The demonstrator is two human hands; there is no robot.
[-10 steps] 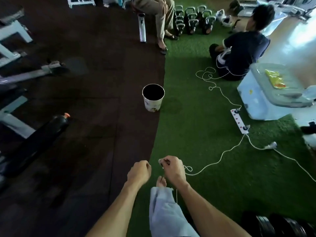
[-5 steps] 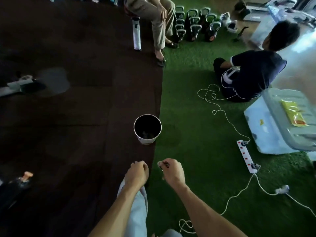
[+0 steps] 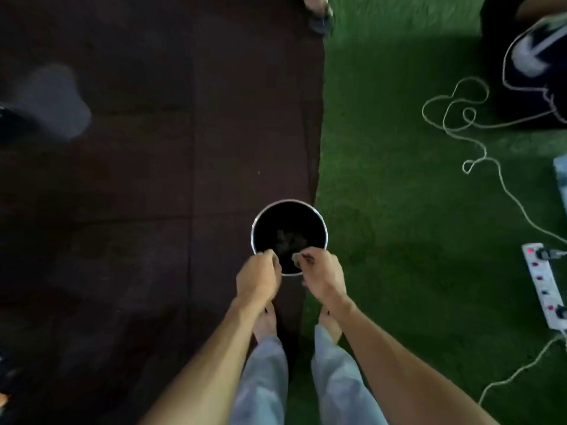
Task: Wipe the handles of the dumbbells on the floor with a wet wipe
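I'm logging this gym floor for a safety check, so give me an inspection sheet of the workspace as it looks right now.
Surface: dark rubber mat beside green turf.
Job's things: small pale wad, likely the wipe, pinched over the bin; dumbbells not in view.
Clutter: dim scraps in the bin.
Hands: left hand closed at the bin rim; right hand pinches the wad.
Cables: white cord looped over turf; power strip.
Surroundings: seated person, blurred.
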